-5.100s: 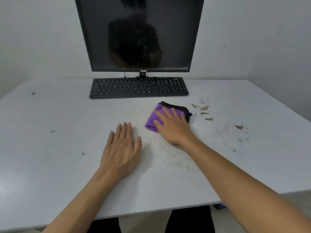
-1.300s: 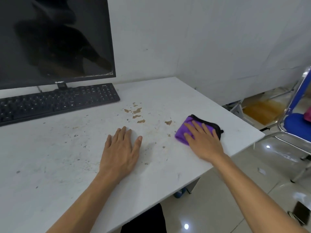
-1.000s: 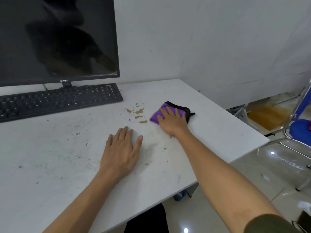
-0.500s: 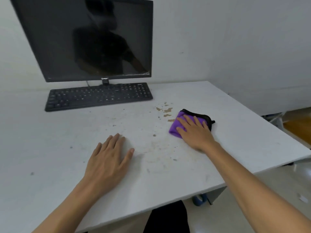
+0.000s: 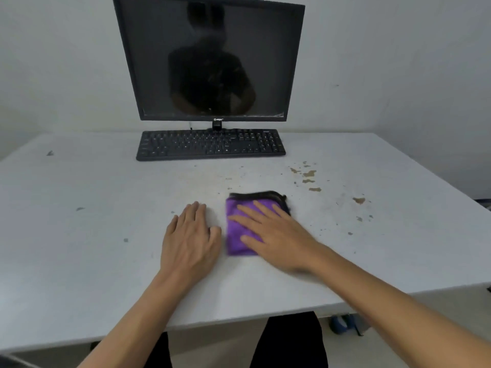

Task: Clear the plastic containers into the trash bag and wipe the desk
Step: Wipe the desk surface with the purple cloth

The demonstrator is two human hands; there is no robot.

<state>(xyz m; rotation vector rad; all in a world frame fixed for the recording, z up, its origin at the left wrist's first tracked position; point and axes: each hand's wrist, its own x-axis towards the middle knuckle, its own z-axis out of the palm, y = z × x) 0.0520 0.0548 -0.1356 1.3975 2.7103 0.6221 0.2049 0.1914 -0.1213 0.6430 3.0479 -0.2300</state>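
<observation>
White worktop (image 5: 79,261) against a pale wall, dark monitor (image 5: 210,59) and black keyboard (image 5: 211,144) at the back. Left hand (image 5: 190,237) flat and released on the surface, gripping nothing. Right hand (image 5: 276,235) spread, palm down, pressing a folded purple cloth (image 5: 235,235) just beside the left; motion-blurred. No plastic containers or trash bag in view, so clearing probably done. Wiping under way, not finished: brown stains (image 5: 308,176) to the right of the cloth, specks scattered elsewhere.
</observation>
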